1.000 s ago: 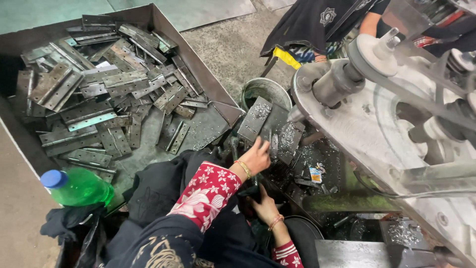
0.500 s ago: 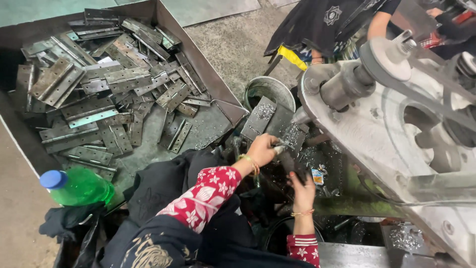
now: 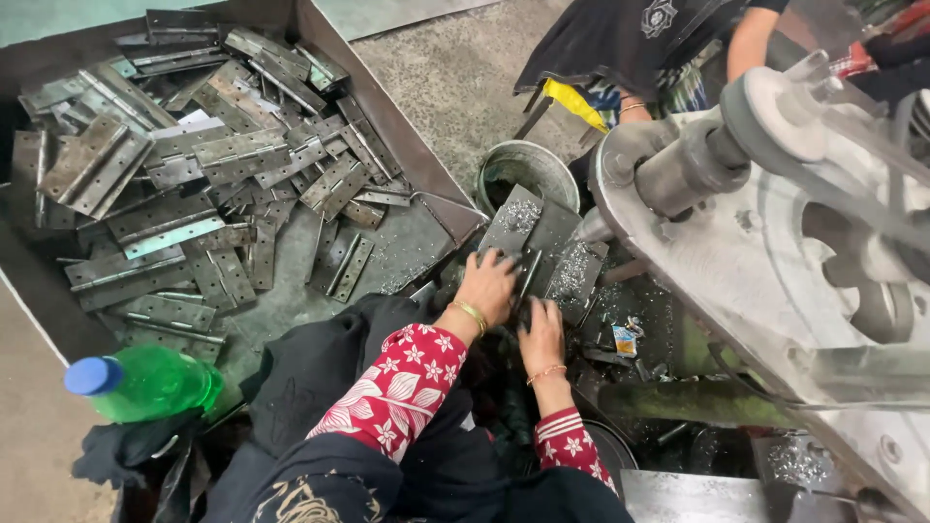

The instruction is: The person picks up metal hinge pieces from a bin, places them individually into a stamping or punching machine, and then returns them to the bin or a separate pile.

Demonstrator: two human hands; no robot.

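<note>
Both hands press on grey hinge plates point(image 3: 542, 242); left hand point(image 3: 487, 288) lies flat, fingers spread; right hand point(image 3: 542, 334) curls over the plates' edge. Metal tray point(image 3: 387, 116) of hinges sits at ten o'clock; green bottle point(image 3: 145, 383) at eight.

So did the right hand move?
Yes. The right hand came down and left from beside the machine, resting next to the left hand on the hinge.

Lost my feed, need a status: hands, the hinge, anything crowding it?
Left hand and right hand both pressed on open metal hinge. Metal shavings on it. Bucket close behind.
</note>
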